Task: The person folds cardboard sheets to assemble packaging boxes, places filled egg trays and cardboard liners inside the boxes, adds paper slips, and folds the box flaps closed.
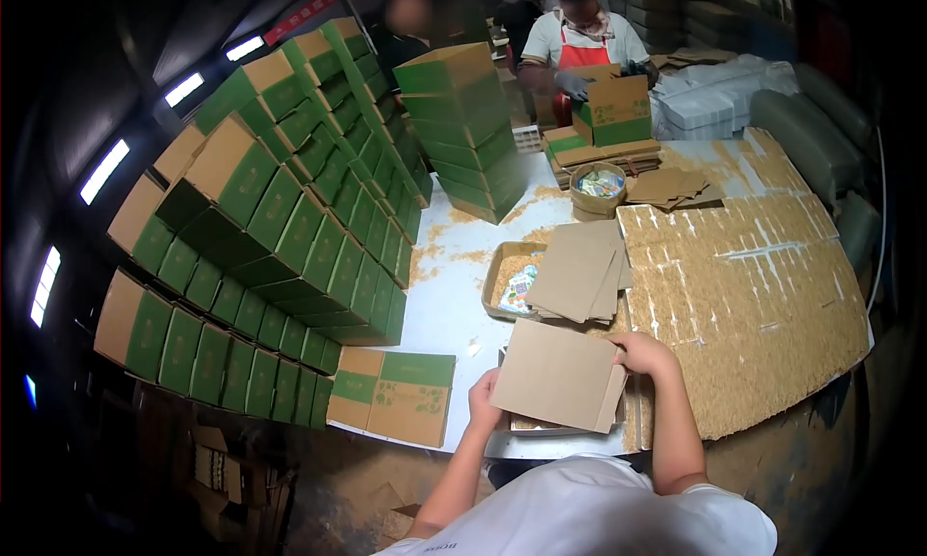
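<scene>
A flat brown cardboard sheet lies tilted between my hands at the table's near edge. My right hand is closed on its upper right edge, thumb on top. My left hand is closed at the sheet's left edge, its fingertips partly hidden. Beneath the sheet shows the rim of an open box; most of its contents are covered. Just beyond, a stack of cardboard sheets overlaps a basket that holds printed packets.
Tall stacks of green and brown boxes rise on the left. A flattened green carton lies left of my hands. On the right is a large straw-coloured board. Across the table, a gloved person handles an open carton.
</scene>
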`<state>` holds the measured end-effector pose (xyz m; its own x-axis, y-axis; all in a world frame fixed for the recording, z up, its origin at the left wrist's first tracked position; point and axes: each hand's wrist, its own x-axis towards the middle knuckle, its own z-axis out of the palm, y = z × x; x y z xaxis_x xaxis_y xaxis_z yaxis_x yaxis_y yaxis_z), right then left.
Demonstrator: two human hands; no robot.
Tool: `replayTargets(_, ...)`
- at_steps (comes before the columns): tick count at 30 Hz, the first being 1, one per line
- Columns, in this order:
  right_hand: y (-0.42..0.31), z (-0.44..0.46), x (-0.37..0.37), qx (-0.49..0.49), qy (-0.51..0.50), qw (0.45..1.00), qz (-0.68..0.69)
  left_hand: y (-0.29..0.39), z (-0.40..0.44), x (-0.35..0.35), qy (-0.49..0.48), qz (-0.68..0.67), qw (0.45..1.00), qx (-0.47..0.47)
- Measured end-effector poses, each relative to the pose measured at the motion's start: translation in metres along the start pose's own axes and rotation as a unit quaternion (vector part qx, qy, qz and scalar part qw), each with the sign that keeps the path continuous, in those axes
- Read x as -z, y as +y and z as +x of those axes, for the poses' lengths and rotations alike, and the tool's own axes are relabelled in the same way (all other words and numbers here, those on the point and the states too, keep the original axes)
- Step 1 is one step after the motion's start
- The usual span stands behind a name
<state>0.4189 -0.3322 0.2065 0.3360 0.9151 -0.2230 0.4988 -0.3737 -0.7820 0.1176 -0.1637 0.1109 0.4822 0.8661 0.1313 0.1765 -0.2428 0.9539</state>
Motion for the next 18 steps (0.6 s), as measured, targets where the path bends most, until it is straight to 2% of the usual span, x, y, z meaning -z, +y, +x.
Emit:
replayTargets(1, 0.005, 0.003, -0.002, 0.043, 0.045, 0.997, -0.045, -0.008, 0.003, 0.004, -0.018, -0.032, 0.999, 0.007)
replayTargets(2, -0.008, 0.007, 0.002, -0.066, 0.036, 0.997, -0.028, -0.019, 0.006, 0.008, -0.037, -0.064, 0.997, 0.014)
replayTargets(3, -0.013, 0.01, 0.001, -0.052, 0.068, 0.993, -0.077, -0.014, 0.009, 0.013, -0.056, -0.096, 0.994, 0.021)
replayTargets(4, -0.015, 0.013, 0.0, -0.039, 0.1, 0.986, -0.127, -0.008, 0.011, 0.021, -0.077, -0.091, 0.988, 0.099)
replayTargets(6, -0.013, 0.021, -0.012, -0.011, 0.14, 0.974, -0.176, 0.017, 0.016, 0.023, -0.1, 0.117, 0.988, 0.014)
replayTargets(7, -0.011, 0.023, -0.022, 0.007, 0.134, 0.97, -0.201, 0.029, 0.016, 0.022, -0.11, 0.22, 0.969, -0.028)
replayTargets(8, -0.015, 0.022, -0.032, 0.026, 0.126, 0.965, -0.227, 0.056, 0.014, 0.018, -0.138, 0.439, 0.887, -0.044)
replayTargets(9, -0.015, 0.02, -0.04, 0.045, 0.118, 0.96, -0.251, 0.068, 0.005, 0.009, -0.121, 0.465, 0.876, -0.045)
replayTargets(11, -0.01, 0.017, -0.047, 0.02, 0.116, 0.952, -0.284, 0.081, -0.007, -0.021, -0.081, 0.516, 0.851, -0.053)
replayTargets(12, -0.008, 0.016, -0.049, 0.019, 0.121, 0.951, -0.284, 0.08, -0.012, -0.031, -0.086, 0.51, 0.852, -0.084)
replayTargets(13, -0.006, 0.014, -0.052, 0.018, 0.126, 0.95, -0.284, 0.081, -0.019, -0.04, -0.086, 0.587, 0.789, -0.159)
replayTargets(15, 0.003, 0.017, -0.067, 0.111, 0.222, 0.885, -0.394, 0.067, -0.018, -0.054, -0.179, 0.603, 0.753, -0.192)
replayTargets(16, 0.009, 0.015, -0.075, 0.157, 0.266, 0.84, -0.446, 0.055, -0.018, -0.061, -0.214, 0.606, 0.748, -0.166)
replayTargets(18, 0.022, 0.002, -0.088, 0.158, 0.248, 0.851, -0.435, 0.036, -0.01, -0.071, -0.265, 0.61, 0.739, -0.106)
